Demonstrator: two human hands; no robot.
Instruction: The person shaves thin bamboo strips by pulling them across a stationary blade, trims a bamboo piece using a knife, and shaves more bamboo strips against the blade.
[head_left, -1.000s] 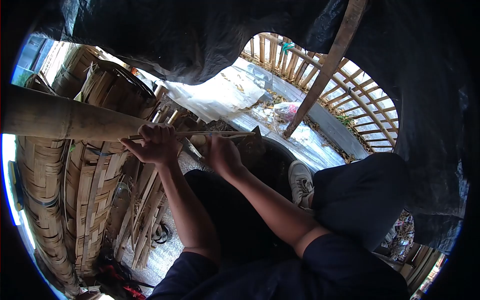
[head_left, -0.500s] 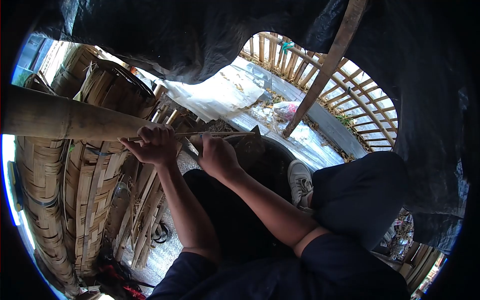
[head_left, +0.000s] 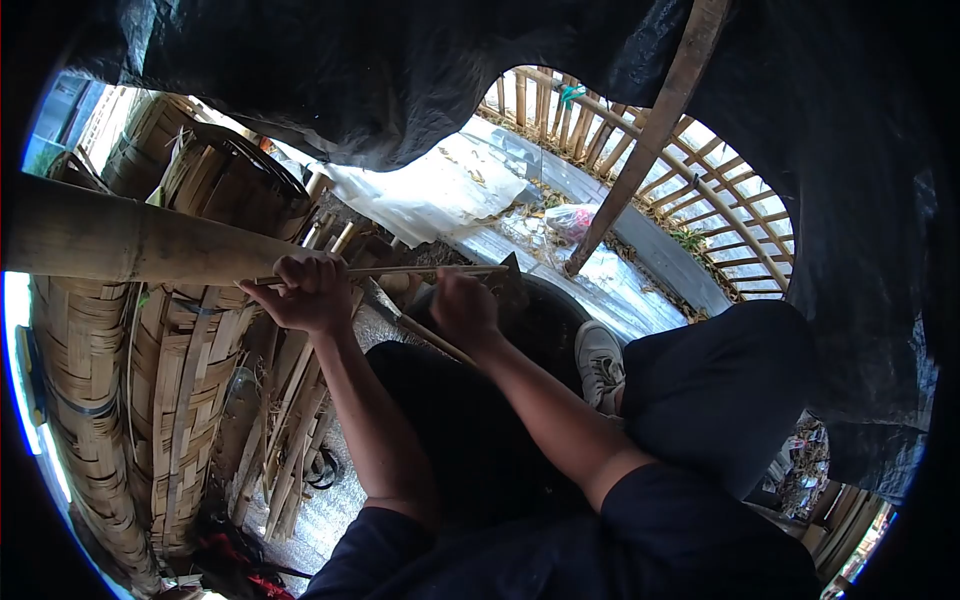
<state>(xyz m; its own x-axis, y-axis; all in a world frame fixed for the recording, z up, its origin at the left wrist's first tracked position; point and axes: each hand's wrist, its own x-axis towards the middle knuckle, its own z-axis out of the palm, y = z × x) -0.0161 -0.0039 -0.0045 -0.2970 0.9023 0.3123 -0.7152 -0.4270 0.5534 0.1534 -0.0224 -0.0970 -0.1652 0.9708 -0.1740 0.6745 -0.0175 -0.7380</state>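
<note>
A thin bamboo strip runs nearly level in front of a thick bamboo pole. My left hand is closed on the strip near the pole's end, thumb pointing left. Farther right, my right hand is a slightly blurred fist at the strip, whose far end shows just beyond it. Below the strip, a tool with a flat metal blade and a stick-like handle slants down behind my right wrist. A dark pointed piece stands by the strip's right end.
Woven bamboo baskets are stacked at left, with split bamboo pieces beside them. A wooden post slants across the opening under black plastic sheeting. Beyond are a bamboo fence and pale sheets. My shoe is at centre right.
My right hand has moved to the right along the strip, away from my left hand, uncovering the tool's handle. My left hand and the strip stay nearly in place.
</note>
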